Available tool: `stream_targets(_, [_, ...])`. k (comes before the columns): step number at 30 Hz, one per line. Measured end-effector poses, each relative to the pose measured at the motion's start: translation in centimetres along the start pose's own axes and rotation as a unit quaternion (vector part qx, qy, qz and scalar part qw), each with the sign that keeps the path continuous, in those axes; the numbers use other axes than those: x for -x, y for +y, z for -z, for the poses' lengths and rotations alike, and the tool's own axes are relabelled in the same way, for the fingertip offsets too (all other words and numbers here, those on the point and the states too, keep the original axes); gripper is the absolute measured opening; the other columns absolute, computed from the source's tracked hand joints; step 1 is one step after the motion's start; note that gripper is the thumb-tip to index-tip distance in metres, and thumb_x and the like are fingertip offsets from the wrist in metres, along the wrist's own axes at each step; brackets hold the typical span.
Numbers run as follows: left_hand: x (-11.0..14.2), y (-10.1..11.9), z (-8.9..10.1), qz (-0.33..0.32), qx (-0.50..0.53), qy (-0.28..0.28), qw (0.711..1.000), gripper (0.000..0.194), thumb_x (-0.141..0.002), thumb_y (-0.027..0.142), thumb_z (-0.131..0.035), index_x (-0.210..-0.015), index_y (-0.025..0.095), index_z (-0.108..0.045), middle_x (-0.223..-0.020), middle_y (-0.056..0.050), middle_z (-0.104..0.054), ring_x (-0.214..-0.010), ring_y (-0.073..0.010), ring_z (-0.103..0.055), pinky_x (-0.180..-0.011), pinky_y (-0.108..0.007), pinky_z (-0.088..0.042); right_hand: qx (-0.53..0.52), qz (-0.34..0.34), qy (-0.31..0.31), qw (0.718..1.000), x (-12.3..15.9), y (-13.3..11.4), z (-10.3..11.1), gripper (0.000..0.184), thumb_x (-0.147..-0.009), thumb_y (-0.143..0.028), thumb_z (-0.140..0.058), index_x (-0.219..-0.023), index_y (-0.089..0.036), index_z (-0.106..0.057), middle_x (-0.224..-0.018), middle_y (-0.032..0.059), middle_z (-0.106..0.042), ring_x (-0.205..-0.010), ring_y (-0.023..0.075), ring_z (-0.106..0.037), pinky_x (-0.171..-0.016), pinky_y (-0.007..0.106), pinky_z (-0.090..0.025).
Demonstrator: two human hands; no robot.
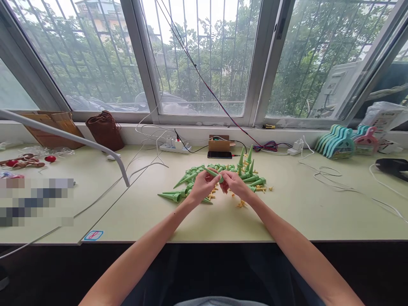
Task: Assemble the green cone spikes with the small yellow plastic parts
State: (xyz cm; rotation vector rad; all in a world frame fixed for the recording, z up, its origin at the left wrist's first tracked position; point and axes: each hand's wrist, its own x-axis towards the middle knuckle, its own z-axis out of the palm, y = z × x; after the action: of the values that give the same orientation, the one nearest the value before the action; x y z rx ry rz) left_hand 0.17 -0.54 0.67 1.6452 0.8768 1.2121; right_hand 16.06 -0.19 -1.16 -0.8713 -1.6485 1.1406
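Between both hands, above the table, is a green plastic watering spike (211, 172), its tip pointing up and to the left. My left hand (203, 185) is closed around its body. My right hand (235, 183) has its fingers closed at the wide end; whether a small part is also pinched there is hidden. A pile of similar green spikes (172, 197) lies around and behind my hands, and a few stand upright (240, 161) behind the right hand. Small yellow plastic valve-like pieces (241, 204) are scattered under and beside my hands.
Behind the pile lie a black phone (219, 155) and an open cardboard box (219, 143). A white power strip (175, 146) stands near the window. A grey curved arm (79, 138) reaches in from the left. Cables (331, 178) and turquoise hangers (336, 142) are at right.
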Motion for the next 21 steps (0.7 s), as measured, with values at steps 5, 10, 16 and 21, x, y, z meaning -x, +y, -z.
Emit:
stream_targets(5, [-0.1,-0.1,0.0,-0.001,-0.014,0.013,1.0,0.034,-0.074,0.046,-0.07,-0.082,0.015,-0.059,-0.058,0.002,-0.055,-0.05,-0.0085,-0.051,-0.048,-0.02,-0.042,0.125,0.031,0.071,0.989,0.1,0.0,0.1,0.042,-0.094,-0.055,-0.041,-0.072,-0.02,-0.049,-0.052,-0.0034,-0.052,-0.042,0.0105,-0.048,-0.047,0.024,-0.04])
stream_targets(10, [-0.1,-0.3,0.0,-0.004,-0.028,0.016,0.999,0.032,-0.075,0.044,-0.07,-0.083,0.015,-0.059,-0.059,0.002,-0.055,-0.05,-0.008,-0.05,-0.048,-0.02,-0.042,0.263,0.073,0.145,0.951,0.2,-0.1,0.4,0.04,-0.094,-0.047,-0.043,-0.065,-0.02,-0.048,-0.052,-0.0025,-0.049,-0.047,0.0115,-0.044,-0.051,0.026,-0.035])
stream_targets(16, [0.0,-0.5,0.1,-0.002,-0.038,0.012,0.999,0.033,-0.073,0.045,-0.071,-0.081,0.015,-0.06,-0.061,0.001,-0.057,-0.052,-0.009,-0.052,-0.047,-0.02,-0.042,0.323,0.081,0.161,0.929,0.0,0.5,0.8,0.034,-0.092,-0.04,-0.045,-0.066,-0.02,-0.053,-0.055,-0.001,-0.051,-0.052,0.0133,-0.043,-0.054,0.026,-0.033])
stream_targets(21, [0.0,-0.4,0.0,-0.008,-0.045,0.009,0.999,0.031,-0.074,0.044,-0.07,-0.08,0.015,-0.059,-0.062,0.001,-0.058,-0.052,-0.0093,-0.053,-0.047,-0.02,-0.043,0.338,0.079,0.156,0.925,-0.1,1.0,1.0,0.028,-0.09,-0.036,-0.046,-0.069,-0.02,-0.056,-0.06,0.0002,-0.056,-0.055,0.0138,-0.047,-0.057,0.025,-0.035])
